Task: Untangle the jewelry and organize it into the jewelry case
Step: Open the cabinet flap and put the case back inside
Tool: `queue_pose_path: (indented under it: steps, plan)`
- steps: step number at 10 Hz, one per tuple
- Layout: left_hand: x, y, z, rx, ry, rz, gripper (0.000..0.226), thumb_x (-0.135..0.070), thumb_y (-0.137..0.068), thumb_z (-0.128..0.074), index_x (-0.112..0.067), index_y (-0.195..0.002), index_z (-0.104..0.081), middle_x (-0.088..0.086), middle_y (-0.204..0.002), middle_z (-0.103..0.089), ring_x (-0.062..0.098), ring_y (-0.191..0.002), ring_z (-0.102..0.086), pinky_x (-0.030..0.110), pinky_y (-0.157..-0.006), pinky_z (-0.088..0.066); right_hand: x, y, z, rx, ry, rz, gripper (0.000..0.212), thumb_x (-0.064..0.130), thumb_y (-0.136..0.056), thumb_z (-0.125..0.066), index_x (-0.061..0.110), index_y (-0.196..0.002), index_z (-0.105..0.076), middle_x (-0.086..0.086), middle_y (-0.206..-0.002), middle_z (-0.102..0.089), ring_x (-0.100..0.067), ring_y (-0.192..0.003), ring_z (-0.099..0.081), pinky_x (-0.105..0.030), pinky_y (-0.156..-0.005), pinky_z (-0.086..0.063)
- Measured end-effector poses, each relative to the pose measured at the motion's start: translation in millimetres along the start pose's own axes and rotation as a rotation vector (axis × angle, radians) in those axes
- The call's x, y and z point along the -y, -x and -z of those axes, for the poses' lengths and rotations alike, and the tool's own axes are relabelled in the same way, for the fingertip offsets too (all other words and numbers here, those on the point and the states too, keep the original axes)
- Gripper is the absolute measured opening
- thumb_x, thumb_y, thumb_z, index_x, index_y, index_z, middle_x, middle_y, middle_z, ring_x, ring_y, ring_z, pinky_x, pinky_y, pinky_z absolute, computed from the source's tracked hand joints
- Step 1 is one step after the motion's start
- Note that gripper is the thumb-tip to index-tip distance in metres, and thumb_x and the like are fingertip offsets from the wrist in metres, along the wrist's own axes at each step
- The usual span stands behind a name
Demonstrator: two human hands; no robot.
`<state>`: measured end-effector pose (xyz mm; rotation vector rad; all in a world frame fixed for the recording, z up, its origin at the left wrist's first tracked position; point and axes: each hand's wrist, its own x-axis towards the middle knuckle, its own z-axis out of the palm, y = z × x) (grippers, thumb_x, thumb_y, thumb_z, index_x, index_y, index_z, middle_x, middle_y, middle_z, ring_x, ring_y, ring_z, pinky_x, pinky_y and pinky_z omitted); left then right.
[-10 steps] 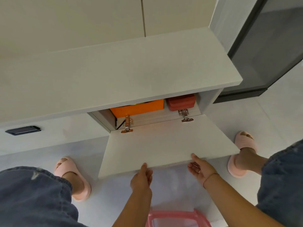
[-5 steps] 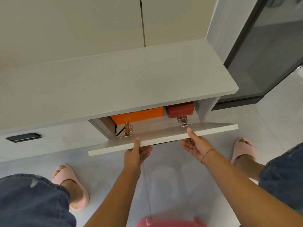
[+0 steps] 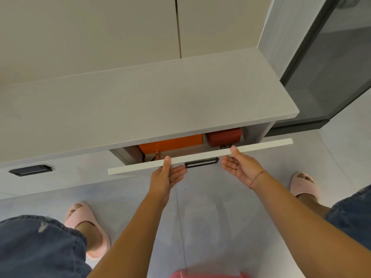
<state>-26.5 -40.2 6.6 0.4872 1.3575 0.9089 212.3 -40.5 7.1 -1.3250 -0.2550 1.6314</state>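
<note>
One dark recessed handle (image 3: 30, 170) sits far left; the left hand (image 3: 166, 177) sets its thumb on the cabinet door (image 3: 136, 169) edge, fingers straight and spread beneath; behind that door, under the tabletop (image 3: 140, 101), an orange box (image 3: 170, 144) lies just left of a red case (image 3: 223, 136); the right hand (image 3: 241, 167) does likewise, thumb on the edge, palm up, fingers loosely spread

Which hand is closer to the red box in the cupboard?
The right hand: its thumb touches the door edge right in front of the red box. The left hand sits further left, by the orange box.
</note>
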Motion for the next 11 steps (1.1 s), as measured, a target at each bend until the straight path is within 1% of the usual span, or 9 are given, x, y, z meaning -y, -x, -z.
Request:
queue_pose_path:
  steps: [2, 3, 4, 5, 6, 7, 8, 10, 11]
  plan:
    - [-20, -11, -5, 0.028, 0.048, 0.043, 0.044, -0.049, -0.094, -0.043, -0.007, -0.099, -0.055, 0.016, -0.105, -0.071, 0.025, -0.095, -0.071, 0.034, -0.085, -0.055, 12, -12, -12, -0.019, 0.01, 0.02, 0.031, 0.032, -0.09, -0.059, 0.005, -0.105, -0.06, -0.013, -0.089, -0.07, -0.022, -0.086, -0.069, -0.035, -0.083, -0.055]
    - [-30, -16, -8, 0.025, 0.083, 0.084, 0.05, -0.056, -0.092, -0.043, -0.007, -0.097, -0.054, 0.017, -0.103, -0.071, 0.028, -0.097, -0.07, 0.04, -0.091, -0.053, 15, -16, -19, -0.043, 0.019, 0.021, 0.032, 0.037, -0.089, -0.06, 0.008, -0.103, -0.06, -0.011, -0.087, -0.07, -0.021, -0.085, -0.069, -0.035, -0.082, -0.055]
    - [-39, -21, -7, 0.034, 0.093, 0.112, 0.055, -0.059, -0.091, -0.043, -0.006, -0.099, -0.053, 0.02, -0.104, -0.07, 0.03, -0.098, -0.069, 0.041, -0.093, -0.053, 20, -19, -24, -0.044, 0.037, 0.021, 0.031, 0.042, -0.088, -0.06, 0.011, -0.089, -0.059, -0.011, -0.085, -0.069, -0.02, -0.08, -0.069, -0.034, -0.079, -0.056]
    - [-45, -25, -9, 0.052, 0.081, 0.099, 0.056, -0.059, -0.092, -0.043, -0.004, -0.101, -0.054, 0.019, -0.108, -0.069, 0.029, -0.101, -0.067, 0.039, -0.089, -0.053, 29, -23, -29, -0.039, 0.083, 0.031, 0.033, 0.045, -0.087, -0.059, 0.013, -0.08, -0.056, -0.009, -0.083, -0.069, -0.02, -0.08, -0.068, -0.033, -0.078, -0.055]
    - [-48, -27, -9, 0.068, 0.079, 0.077, 0.059, -0.058, -0.091, -0.045, -0.003, -0.105, -0.055, 0.017, -0.111, -0.067, 0.026, -0.105, -0.066, 0.037, -0.089, -0.053, 33, -27, -32, -0.019, 0.118, 0.037, 0.032, 0.045, -0.088, -0.058, 0.014, -0.081, -0.057, -0.009, -0.086, -0.068, -0.021, -0.086, -0.067, -0.035, -0.084, -0.054]
    - [-51, -29, -11, 0.088, 0.07, 0.058, 0.058, -0.059, -0.09, -0.045, -0.005, -0.11, -0.055, 0.014, -0.115, -0.066, 0.023, -0.107, -0.065, 0.036, -0.091, -0.052, 36, -30, -35, 0.018, 0.148, 0.046, 0.028, 0.042, -0.089, -0.059, 0.015, -0.09, -0.061, -0.007, -0.091, -0.067, -0.02, -0.094, -0.066, -0.033, -0.085, -0.053]
    - [-55, -30, -13, 0.1, 0.056, 0.046, 0.058, -0.058, -0.09, -0.044, -0.006, -0.115, -0.053, 0.011, -0.116, -0.065, 0.021, -0.109, -0.063, 0.035, -0.092, -0.051, 39, -30, -39, 0.043, 0.156, 0.051, 0.024, 0.04, -0.088, -0.06, 0.017, -0.094, -0.063, -0.005, -0.091, -0.066, -0.019, -0.095, -0.065, -0.031, -0.08, -0.053]
    - [-48, -25, -7, 0.118, -0.013, 0.024, 0.053, -0.056, -0.094, -0.039, -0.014, -0.124, -0.05, 0.002, -0.12, -0.064, 0.018, -0.111, -0.061, 0.035, -0.092, -0.05, 36, -23, -36, 0.058, 0.265, 0.068, 0.026, 0.038, -0.09, -0.058, 0.015, -0.102, -0.061, -0.005, -0.105, -0.065, -0.019, -0.102, -0.064, -0.03, -0.081, -0.051]
    - [-22, -10, 5, 0.097, -0.047, 0.091, 0.049, -0.05, -0.096, -0.04, -0.011, -0.125, -0.05, 0.005, -0.12, -0.064, 0.018, -0.105, -0.063, 0.033, -0.084, -0.051, 22, -7, -32, 0.051, 0.344, 0.063, 0.011, 0.028, -0.095, -0.053, 0.017, -0.093, -0.058, -0.005, -0.097, -0.063, -0.016, -0.089, -0.063, -0.028, -0.076, -0.048]
